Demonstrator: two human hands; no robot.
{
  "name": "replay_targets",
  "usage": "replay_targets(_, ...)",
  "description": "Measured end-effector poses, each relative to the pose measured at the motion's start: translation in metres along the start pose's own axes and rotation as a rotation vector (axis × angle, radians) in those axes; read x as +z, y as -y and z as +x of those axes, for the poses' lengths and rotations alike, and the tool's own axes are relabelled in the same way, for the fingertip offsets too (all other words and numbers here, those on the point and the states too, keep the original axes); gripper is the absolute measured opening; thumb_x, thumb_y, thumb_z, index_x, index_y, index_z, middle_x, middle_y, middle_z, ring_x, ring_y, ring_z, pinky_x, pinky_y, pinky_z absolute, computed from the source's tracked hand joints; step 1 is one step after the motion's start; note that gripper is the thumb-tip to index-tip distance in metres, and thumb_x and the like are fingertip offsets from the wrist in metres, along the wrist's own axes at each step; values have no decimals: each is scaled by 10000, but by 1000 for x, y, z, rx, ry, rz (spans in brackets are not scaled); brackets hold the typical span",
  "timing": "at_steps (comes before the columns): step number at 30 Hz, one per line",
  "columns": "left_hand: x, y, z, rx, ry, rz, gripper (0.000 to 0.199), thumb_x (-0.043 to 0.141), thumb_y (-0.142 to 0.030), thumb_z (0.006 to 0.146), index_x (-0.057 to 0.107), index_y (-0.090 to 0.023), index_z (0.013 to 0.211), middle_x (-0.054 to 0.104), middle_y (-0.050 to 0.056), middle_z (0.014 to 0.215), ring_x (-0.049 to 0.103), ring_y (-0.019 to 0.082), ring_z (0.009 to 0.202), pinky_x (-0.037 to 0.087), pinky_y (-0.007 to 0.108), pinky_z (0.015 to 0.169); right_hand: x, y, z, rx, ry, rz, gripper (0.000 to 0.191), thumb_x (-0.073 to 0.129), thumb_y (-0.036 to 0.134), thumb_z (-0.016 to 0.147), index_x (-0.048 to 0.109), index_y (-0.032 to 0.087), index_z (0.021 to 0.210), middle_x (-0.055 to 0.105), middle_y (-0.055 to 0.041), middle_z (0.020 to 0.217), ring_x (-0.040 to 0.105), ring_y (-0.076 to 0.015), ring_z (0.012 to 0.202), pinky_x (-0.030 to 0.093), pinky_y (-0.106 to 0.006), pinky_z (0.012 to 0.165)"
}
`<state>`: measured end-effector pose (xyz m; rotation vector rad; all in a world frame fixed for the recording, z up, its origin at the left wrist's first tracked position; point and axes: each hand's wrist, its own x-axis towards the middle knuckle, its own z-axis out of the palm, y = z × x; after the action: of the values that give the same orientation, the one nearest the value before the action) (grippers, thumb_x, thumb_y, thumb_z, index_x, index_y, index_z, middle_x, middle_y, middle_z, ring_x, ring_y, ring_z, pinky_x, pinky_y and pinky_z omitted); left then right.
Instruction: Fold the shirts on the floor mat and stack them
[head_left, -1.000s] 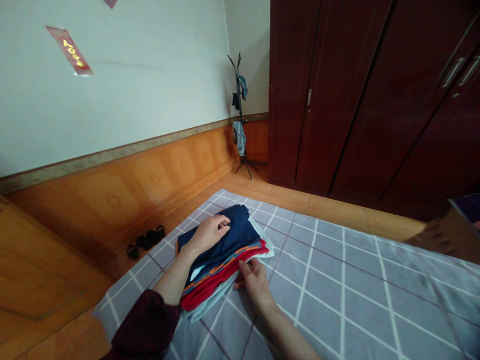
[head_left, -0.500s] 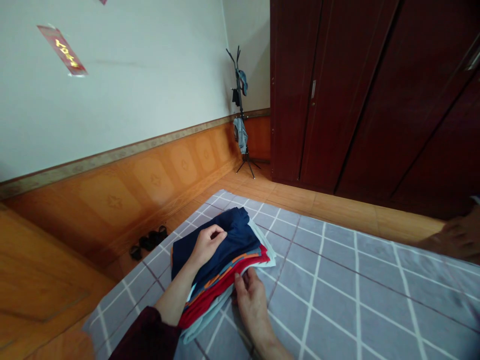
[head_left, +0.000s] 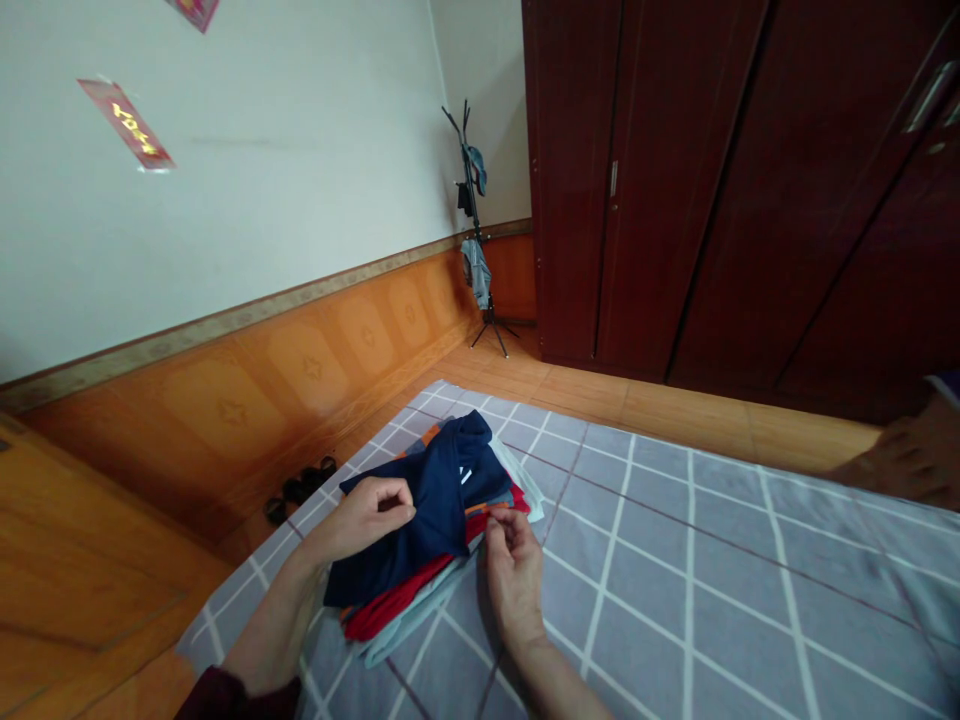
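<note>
Two hands flank a navy garment (head_left: 433, 490) in the head view; it lies loosely folded atop a clothes pile (head_left: 421, 586), between them and beyond. The left hand (head_left: 367, 518) curls its fingers toward its thumb over the garment; whether it pinches cloth, I cannot tell. The right hand (head_left: 516, 575) has thumb and forefinger close together at the pile's edge, any grip on fabric unclear. The garment looks light, limp, perhaps slightly slick and hardly fragile; the fold between the hands and the end beside the left wrist seem good holds. Just beneath, red cloth (head_left: 386, 606) may cling and drag. A checked bed (head_left: 660, 570) spreads rightward of the right hand; well beyond both hands stand a coat rack (head_left: 478, 222) and wardrobe (head_left: 667, 220), with dark shoes (head_left: 301, 487) leftward of the left hand.
</note>
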<state>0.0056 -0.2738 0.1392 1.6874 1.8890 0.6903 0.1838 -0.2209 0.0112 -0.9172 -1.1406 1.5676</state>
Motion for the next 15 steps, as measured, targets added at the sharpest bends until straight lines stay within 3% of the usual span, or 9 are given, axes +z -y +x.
replay_targets(3, 7, -12, -3, 25, -6, 65, 164, 509, -249, 777, 517, -170, 633, 482, -36, 612, 430, 113, 598, 323, 215, 571, 0, 7, 1, -54, -18, -20, 299, 515, 486, 811, 618, 205, 796, 610, 1, 685, 548, -157, 642, 427, -268, 615)
replay_targets(6, 16, -32, -7, 163, 177, -28, 122, 526, -183, 747, 511, -165, 627, 516, -23, 664, 461, 110, 633, 359, 216, 610, 1, 14, 2, -33, 49, 19, 395, 566, 523, 782, 649, 183, 965, 654, -14, 748, 582, -163, 672, 443, -268, 617)
replay_targets(8, 23, -44, -12, 274, 271, -123, 102, 542, -146, 720, 514, -162, 623, 563, 3, 755, 509, 124, 708, 391, 228, 675, 0, 15, 3, -6, 78, 78, 439, 587, 547, 768, 644, 180, 1001, 641, 1, 687, 564, -146, 588, 427, -252, 539)
replay_targets(11, 34, -49, -19, 309, 300, -239, 99, 556, -137, 723, 521, -160, 633, 609, 36, 860, 550, 153, 791, 408, 253, 731, -1, 11, 7, 75, 174, 167, 391, 582, 574, 774, 630, 187, 795, 497, 62, 465, 416, -92, 375, 304, -219, 379)
replay_targets(15, 42, -34, -30, 179, 209, -365, 132, 560, -217, 787, 525, -164, 671, 638, 51, 867, 555, 167, 800, 395, 267, 731, 1, 5, 11, 178, 281, 244, 441, 687, 575, 664, 519, 186, 538, 398, 73, 340, 327, -62, 284, 197, -203, 314)
